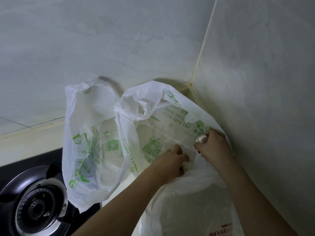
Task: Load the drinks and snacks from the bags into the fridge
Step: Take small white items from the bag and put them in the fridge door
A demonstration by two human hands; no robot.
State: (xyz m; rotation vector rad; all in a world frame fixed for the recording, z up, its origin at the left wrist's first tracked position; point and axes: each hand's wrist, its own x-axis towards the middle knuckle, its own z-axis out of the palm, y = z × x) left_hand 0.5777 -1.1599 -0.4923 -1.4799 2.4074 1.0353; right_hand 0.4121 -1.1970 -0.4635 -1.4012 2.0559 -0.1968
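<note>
Both hands are busy at the mouth of a bag: the left hand [175,159] has its fingers curled into the thin plastic at the near edge of the right-hand white bag with green print [153,126], pinching the film, while the right hand [213,147] grips the same bag's rim on the far right side, with a small white object [202,139] held under its thumb; what that object is cannot be made out. Pale grey marbled wall tiles [119,40] fill the upper picture and meet in a corner on the right. Below them runs a cream countertop [25,138], on which the bags stand. A second white bag with green print [88,137] stands just left of the first, touching it, its mouth open and its lower edge overlapping a black gas hob [20,167]. A clear plastic bag with red print [196,210] lies nearest the camera, under both forearms. On the hob, a round burner [36,206] sits at the lower left. No drinks or snacks can be told through the plastic.
</note>
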